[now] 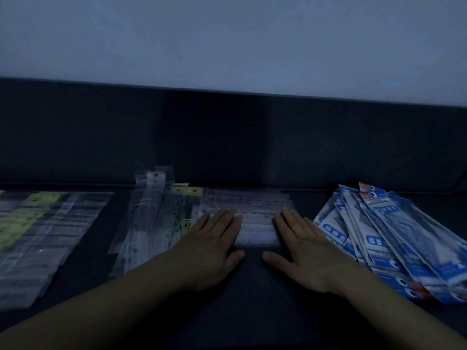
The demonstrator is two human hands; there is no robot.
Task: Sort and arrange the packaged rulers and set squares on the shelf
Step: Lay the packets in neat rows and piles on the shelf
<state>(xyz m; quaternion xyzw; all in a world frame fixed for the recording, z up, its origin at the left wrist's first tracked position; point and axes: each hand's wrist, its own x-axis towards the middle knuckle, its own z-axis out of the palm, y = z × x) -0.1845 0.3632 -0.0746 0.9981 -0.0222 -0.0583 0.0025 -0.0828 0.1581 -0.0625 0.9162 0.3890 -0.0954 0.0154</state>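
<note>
Now: both hands flanking the middle stack

Both hands are lying flat with fingers straight, gripping nothing. The left hand (214, 246) is resting its fingertips on the left end of the clear ruler stack (255, 223), and the right hand (303, 248) is covering its right end. That stack is sitting mid-shelf, near the dark back panel (227, 137). Narrow clear packs (149, 215) are lying just left of it, a blurred green-tinted pile (38, 236) is lying farther left, and blue-and-white packs (394, 236) are fanning out at the right.
</note>
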